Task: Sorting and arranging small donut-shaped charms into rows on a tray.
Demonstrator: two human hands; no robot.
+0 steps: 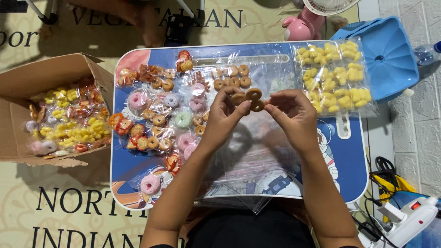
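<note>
Brown ring charms (250,100) pinched between fingertips of my left hand (223,115) and right hand (294,112), both closed, best held steady above the worktop (349,151) while aligned.

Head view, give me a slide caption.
Both hands, left and right, hold small brown ring pieces above a lap table.

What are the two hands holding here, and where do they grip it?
Both hands, left hand and right hand, pinch a small cluster of brown ring-shaped pieces by its outer edges, fingertips on opposite sides.
</note>
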